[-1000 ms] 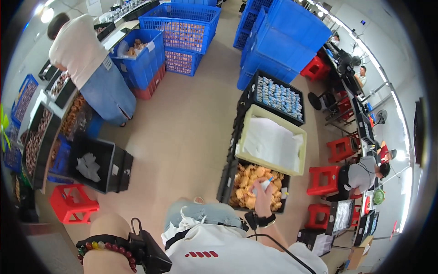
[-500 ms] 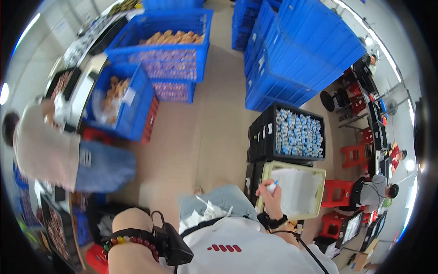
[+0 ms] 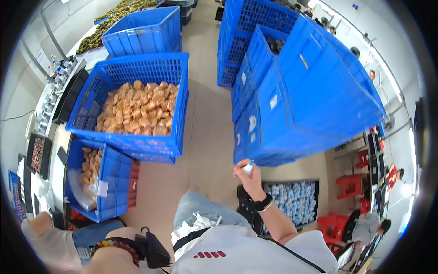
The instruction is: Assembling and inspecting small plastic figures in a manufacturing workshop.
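Note:
My right hand [image 3: 251, 180] is closed around a small white object with a blue tip [image 3: 247, 169], which looks like a little bottle or a thick pen. The hand is held in front of my body, wearing a black wristband, beside the tall blue bin stack. Of my left hand [image 3: 122, 233], only skin near the beaded bracelet [image 3: 125, 246] shows at the lower left. A black box-like device [image 3: 155, 250] is strapped there, and the fingers are hidden. Just right of my right forearm, low down, is a black crate [image 3: 318, 182] filled with rows of small blue-and-silver parts.
Stacked blue bins [image 3: 319, 96] rise on the right of the aisle [image 3: 205, 105]. A blue mesh crate [image 3: 184, 91] of orange-brown wrapped pieces stands left, with a smaller blue bin [image 3: 114, 182] nearer. Another person [image 3: 50, 244] is close at lower left. Red stools [image 3: 335, 226] stand right.
I have moved forward along the aisle; crates now appear nearer and the other person has slid to the lower left. The cream tray is out of sight. My right hand still holds the white object.

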The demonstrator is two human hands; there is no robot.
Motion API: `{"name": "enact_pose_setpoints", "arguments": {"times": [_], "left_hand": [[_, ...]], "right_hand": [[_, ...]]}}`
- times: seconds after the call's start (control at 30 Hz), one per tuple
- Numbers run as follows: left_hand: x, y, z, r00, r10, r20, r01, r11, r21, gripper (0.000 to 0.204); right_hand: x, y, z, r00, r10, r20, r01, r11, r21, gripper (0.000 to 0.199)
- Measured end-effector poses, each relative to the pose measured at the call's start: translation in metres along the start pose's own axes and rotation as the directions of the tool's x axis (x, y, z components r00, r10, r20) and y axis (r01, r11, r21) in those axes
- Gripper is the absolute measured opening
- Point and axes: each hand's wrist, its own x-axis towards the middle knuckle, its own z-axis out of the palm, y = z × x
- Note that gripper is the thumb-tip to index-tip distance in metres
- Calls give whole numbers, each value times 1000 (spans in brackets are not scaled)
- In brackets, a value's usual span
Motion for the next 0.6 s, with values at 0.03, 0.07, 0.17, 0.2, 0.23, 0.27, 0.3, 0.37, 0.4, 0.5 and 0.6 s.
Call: {"name": "enact_pose_setpoints", "arguments": {"times": [0.03,0.07,0.17,0.2,0.23,0.27,0.3,0.37,0.4,0.5,0.6], "left_hand": [[4,-6,-43,1000,8,13,-8,1000,-24,46],[2,-8,-76,994,93,-63,-90,994,58,47],[20,-18,-154,937,167,-308,-87,962,258,36],[18,-27,-182,906,264,-330,-166,940,297,31],[12,-40,-213,868,358,-346,-240,910,338,26],[16,-60,-261,841,399,-364,-219,868,445,27],[22,-70,-287,802,460,-381,-170,788,592,29],[38,-82,-338,753,387,-532,48,775,631,27],[49,-92,-363,713,342,-613,117,803,585,28],[81,-119,-429,516,247,-820,270,862,429,31],[112,-151,-503,497,150,-855,243,921,303,30]], "right_hand": [[37,-2,-3,1000,-27,10,26,999,47,9],[70,-8,2,999,-31,36,29,999,45,9],[171,-8,23,985,-60,163,43,994,103,10],[203,-6,27,979,-54,194,35,994,99,9],[236,-4,30,973,-47,225,26,995,95,8],[268,2,17,987,-16,162,15,1000,10,8],[298,-1,15,987,3,162,-3,1000,2,7],[355,-11,5,989,56,137,-61,997,37,8],[386,-13,-5,991,41,125,-46,998,37,7],[475,-24,-25,995,72,71,-75,997,32,7],[567,-17,-54,991,135,22,-137,987,79,7]]}}
